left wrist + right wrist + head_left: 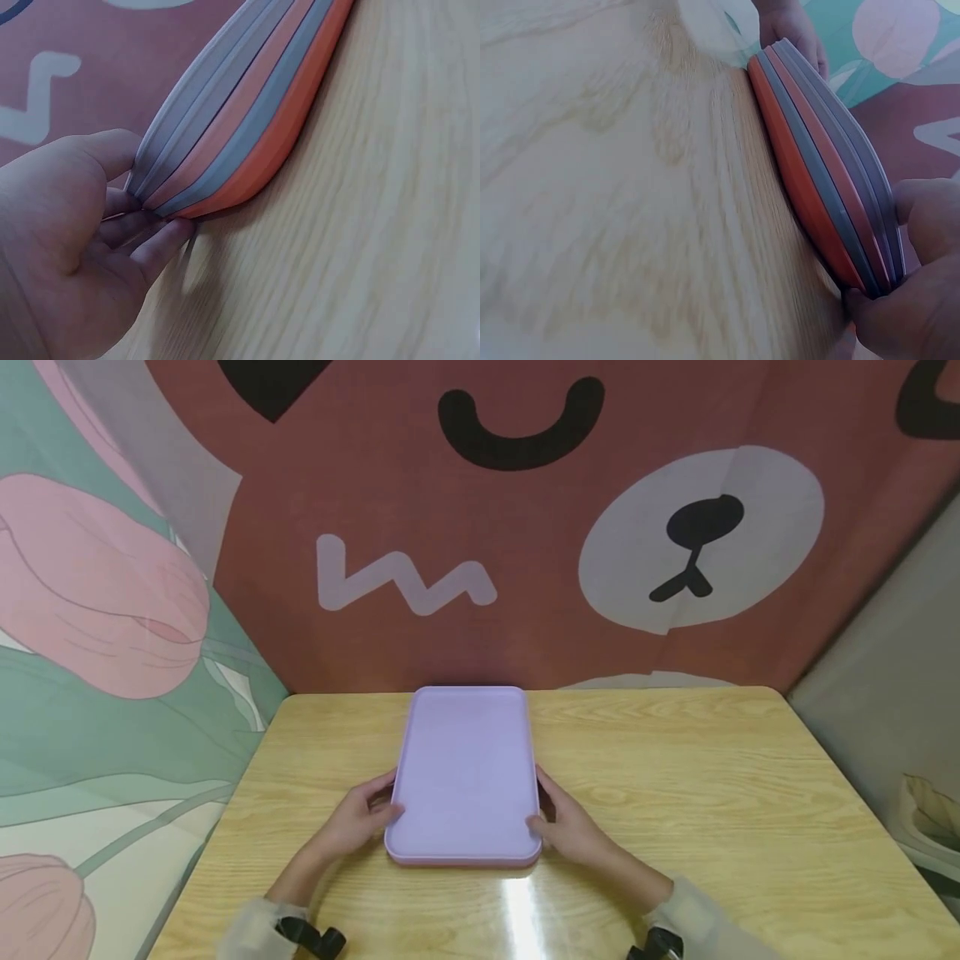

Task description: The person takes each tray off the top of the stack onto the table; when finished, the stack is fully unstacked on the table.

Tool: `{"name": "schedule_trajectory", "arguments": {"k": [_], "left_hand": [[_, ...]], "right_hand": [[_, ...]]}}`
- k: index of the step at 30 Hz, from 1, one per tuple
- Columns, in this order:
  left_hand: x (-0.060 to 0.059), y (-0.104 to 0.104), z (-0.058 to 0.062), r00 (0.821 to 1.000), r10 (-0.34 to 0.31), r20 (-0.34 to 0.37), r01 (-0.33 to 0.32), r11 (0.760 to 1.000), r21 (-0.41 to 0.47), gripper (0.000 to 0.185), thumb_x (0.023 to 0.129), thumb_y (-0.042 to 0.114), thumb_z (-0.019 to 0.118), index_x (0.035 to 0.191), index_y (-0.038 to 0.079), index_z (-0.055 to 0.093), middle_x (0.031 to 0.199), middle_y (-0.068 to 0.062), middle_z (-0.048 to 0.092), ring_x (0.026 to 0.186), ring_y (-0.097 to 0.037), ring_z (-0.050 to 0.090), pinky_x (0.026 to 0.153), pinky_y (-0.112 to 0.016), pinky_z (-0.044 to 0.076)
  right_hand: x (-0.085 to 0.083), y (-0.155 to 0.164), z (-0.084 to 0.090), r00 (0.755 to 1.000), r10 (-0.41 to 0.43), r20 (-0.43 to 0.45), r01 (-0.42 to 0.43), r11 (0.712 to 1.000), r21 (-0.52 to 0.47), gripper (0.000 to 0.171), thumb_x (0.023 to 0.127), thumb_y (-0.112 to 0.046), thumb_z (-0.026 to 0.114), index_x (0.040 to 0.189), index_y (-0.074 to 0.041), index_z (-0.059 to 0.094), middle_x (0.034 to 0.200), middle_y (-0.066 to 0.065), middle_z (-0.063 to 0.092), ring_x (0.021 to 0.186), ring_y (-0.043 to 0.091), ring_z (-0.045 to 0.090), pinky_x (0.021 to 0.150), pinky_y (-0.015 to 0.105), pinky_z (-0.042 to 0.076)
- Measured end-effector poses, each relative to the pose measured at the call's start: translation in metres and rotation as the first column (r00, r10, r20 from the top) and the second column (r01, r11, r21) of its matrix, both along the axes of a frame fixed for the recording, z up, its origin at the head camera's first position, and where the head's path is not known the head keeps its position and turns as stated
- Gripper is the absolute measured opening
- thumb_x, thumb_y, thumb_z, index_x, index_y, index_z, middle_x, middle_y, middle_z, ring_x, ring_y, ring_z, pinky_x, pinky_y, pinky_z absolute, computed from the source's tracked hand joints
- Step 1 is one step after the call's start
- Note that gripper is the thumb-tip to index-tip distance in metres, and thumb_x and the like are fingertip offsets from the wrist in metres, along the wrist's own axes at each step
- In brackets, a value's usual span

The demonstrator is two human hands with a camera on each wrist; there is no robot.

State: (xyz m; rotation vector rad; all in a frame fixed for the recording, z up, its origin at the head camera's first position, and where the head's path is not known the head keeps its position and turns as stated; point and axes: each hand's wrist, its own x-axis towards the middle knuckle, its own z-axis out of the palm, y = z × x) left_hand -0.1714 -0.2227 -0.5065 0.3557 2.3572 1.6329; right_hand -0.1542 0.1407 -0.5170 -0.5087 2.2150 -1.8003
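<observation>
Lying flat in the middle of the head view, on the wooden table [675,777]: a stack of trays [465,772], lavender on top, long side running away toward the upper part of the frame. Held at both near corners. Left hand [358,822] at the lower left corner, thumb on the top rim, fingers [154,244] curled under the bottom edge, so pinching the stack. Right hand [572,827] at the lower right corner, thumb over the top and the rest wrapped round the side, gripping likewise. Seen edge-on in the wrist views: several thin layers, grey-lilac above, then salmon, blue-grey, and orange lowest, touching the tabletop. Behind the table, filling the upper half of the head view: a brown bear-face cloth [525,527]; at the left edge, a green cloth with pink tulips [97,610]. Near the lower edge, dark straps on both wrists.
</observation>
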Motion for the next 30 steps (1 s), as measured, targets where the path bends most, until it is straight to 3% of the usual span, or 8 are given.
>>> {"name": "schedule_trajectory", "arguments": {"k": [8, 19, 30], "left_hand": [[-0.003, 0.025, -0.001, 0.997, -0.055, -0.052, 0.058, 0.997, 0.044, 0.063, 0.097, -0.002, 0.064, 0.152, -0.011, 0.035, 0.141, -0.034, 0.05, 0.13, -0.046, 0.052, 0.1, -0.031, 0.05], [-0.007, 0.058, -0.006, 0.996, -0.062, -0.059, 0.067, 0.995, 0.075, 0.061, 0.096, -0.004, 0.063, 0.151, -0.012, 0.036, 0.142, -0.034, 0.05, 0.131, -0.044, 0.051, 0.101, -0.031, 0.049], [-0.013, 0.084, -0.007, 0.996, 0.006, -0.085, -0.002, 0.999, 0.047, 0.059, 0.095, -0.004, 0.063, 0.15, -0.009, 0.041, 0.141, -0.029, 0.054, 0.13, -0.04, 0.054, 0.102, -0.035, 0.049]], "right_hand": [[0.004, 0.027, 0.001, 1.0, 0.002, -0.026, -0.002, 1.0, 0.007, 0.083, 0.093, 0.014, 0.056, 0.159, 0.008, 0.007, 0.165, 0.028, 0.008, 0.148, 0.043, 0.016, 0.115, 0.043, 0.023], [0.007, 0.059, 0.003, 0.999, -0.018, -0.031, 0.02, 0.998, 0.067, 0.081, 0.095, 0.01, 0.059, 0.159, 0.008, 0.009, 0.163, 0.031, 0.012, 0.147, 0.045, 0.02, 0.114, 0.047, 0.025], [-0.001, 0.078, -0.003, 0.996, -0.087, -0.031, 0.089, 0.994, 0.069, 0.079, 0.093, 0.011, 0.06, 0.158, 0.01, 0.015, 0.161, 0.033, 0.016, 0.144, 0.047, 0.025, 0.113, 0.043, 0.027]]}}
